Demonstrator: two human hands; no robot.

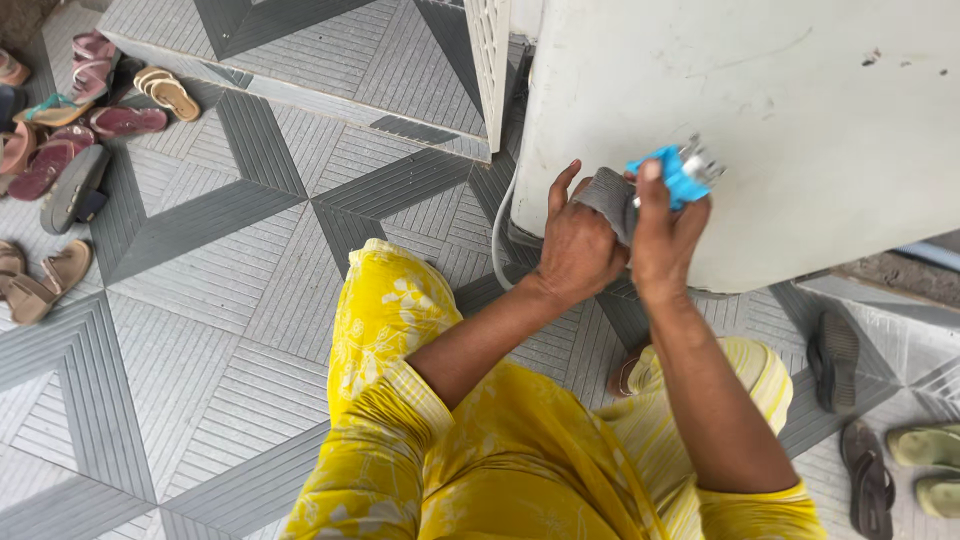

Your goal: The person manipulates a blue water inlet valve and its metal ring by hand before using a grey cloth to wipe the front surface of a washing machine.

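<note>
Head view, looking down. Left hand (pixel 578 245) grips a grey cloth (pixel 610 200), fingers curled around it, thumb up. Right hand (pixel 665 235) is closed around a blue plug-like fitting with metal prongs (pixel 680 172), pinched between thumb and fingers, prongs pointing up-right. Cloth and blue fitting touch each other between the two hands. Both hands are held against the side of a large off-white appliance casing (pixel 800 120), near its lower edge. A pale cord (pixel 500 225) runs down beside the casing's left corner. Person wears a yellow patterned garment (pixel 480 450). Floor is grey patterned tile (pixel 200 300). A pile of sandals (pixel 70 120) lies at far left, well apart from the hands; more sandals (pixel 870 450) sit at right, near the person's feet. A white lattice panel (pixel 490 60) stands at top centre.
</note>
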